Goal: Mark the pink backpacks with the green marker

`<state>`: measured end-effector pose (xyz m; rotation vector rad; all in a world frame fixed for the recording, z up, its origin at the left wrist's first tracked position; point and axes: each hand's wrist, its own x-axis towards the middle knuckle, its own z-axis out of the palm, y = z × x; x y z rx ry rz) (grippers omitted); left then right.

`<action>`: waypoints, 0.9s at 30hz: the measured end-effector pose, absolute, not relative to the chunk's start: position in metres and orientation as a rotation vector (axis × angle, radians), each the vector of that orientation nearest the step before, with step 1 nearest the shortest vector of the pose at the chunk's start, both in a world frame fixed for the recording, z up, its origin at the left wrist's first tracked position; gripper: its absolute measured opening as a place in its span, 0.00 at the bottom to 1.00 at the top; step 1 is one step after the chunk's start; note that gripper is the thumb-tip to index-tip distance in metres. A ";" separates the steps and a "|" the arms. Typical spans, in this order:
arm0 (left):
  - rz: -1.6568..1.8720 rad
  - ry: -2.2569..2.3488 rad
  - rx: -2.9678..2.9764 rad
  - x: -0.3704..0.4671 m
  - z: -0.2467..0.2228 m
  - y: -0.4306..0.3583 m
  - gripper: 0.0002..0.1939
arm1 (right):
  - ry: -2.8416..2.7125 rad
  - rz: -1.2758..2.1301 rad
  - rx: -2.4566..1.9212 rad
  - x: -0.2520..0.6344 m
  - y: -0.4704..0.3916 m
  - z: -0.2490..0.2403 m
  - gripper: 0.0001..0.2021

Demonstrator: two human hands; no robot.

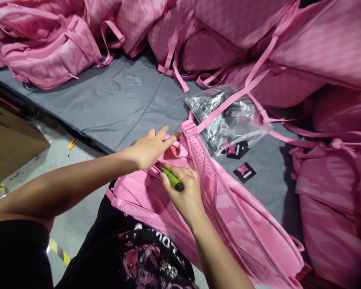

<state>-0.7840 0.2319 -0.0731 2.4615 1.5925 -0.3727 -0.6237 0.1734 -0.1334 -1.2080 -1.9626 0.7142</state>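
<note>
A pink backpack [237, 208] lies across the table's front edge and against the body, its strap side facing up. My right hand [185, 190] is closed around a green tool with a black end [172, 178], its tip at the backpack's upper part; whether it is a marker or a cutter I cannot tell. My left hand [152, 148] rests with fingers spread on the top of the backpack, near its handle loop [179, 151]. What lies beneath the left palm is hidden.
Pink bags [54, 52] line the back and right of the grey-covered table [120, 92]. A clear plastic bag [225, 116] and black square tags [244, 172] lie beyond the backpack. A cardboard box [12, 140] and an orange tool [72, 145] are at the left, below the table.
</note>
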 end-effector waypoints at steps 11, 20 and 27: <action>-0.356 1.585 2.457 -0.785 -0.072 0.231 0.50 | -1.998 0.829 -1.210 -0.625 0.178 -0.128 0.12; -0.366 1.608 2.446 -0.783 -0.071 0.230 0.50 | -1.996 0.833 -1.189 -0.624 0.177 -0.131 0.13; -0.379 1.614 2.443 -0.781 -0.069 0.229 0.49 | -1.975 0.861 -1.207 -0.620 0.179 -0.129 0.12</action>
